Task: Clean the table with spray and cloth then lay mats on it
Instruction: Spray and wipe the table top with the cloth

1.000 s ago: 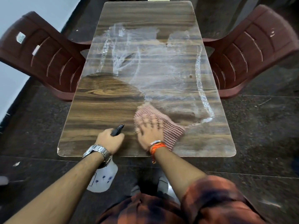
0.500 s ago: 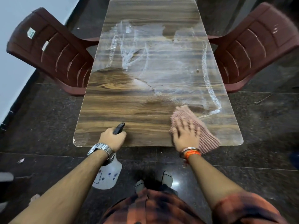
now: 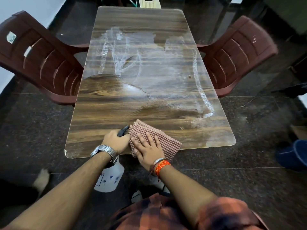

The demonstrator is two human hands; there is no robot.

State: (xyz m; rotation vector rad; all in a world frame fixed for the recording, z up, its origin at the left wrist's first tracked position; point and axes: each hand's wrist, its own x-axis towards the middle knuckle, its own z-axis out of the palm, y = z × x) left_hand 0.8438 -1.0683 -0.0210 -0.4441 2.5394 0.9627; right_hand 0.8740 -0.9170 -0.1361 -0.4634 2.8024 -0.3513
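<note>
one cloth under flat right hand at table edge; left hand grips spray bottle.

A dark maroon plastic armchair fills the left of the frame, slatted back toward me, with a pale sticker near its top corner. A matching maroon armchair stands at the right. At the top centre the cream top of another chair peeks in. Dark speckled stone floor runs all around, with a white wall at the upper left. A blue object is cut off by the right edge. My steel wristwatch sits lower centre-left; a metal bangle and orange thread band lie right of it. My orange plaid shirt spans the bottom.
</note>
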